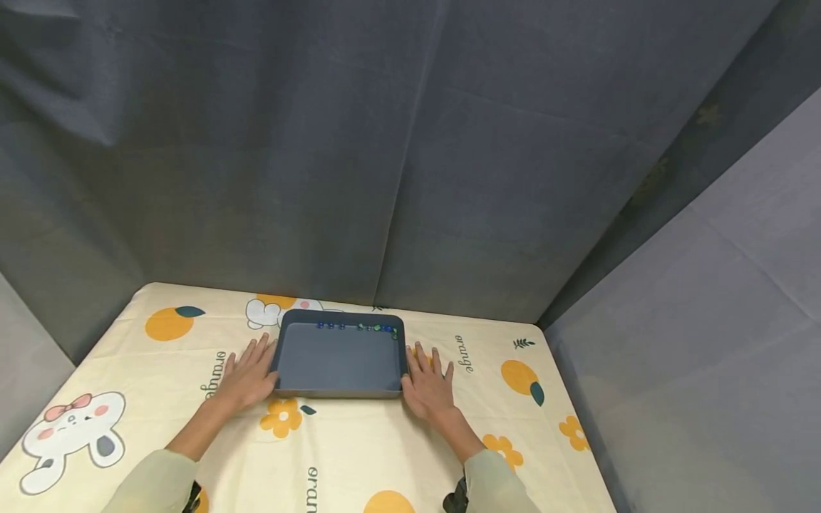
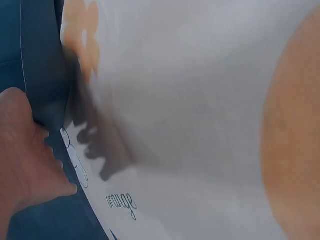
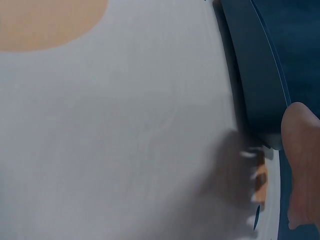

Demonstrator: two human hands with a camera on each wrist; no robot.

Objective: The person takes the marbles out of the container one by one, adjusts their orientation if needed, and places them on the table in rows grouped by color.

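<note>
So, tray point(image 1: 336, 363) btwn hands point(image 1: 246, 379) point(image 1: 427, 388), fingers spread, thumbs at L/R sides.

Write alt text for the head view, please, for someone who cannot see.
A person's left hand and right hand touch opposite sides of a shallow dark tray. Small blue and green bead-like pieces lie inside along its far wall. A grey curtain hangs behind the patterned tablecloth.
</note>
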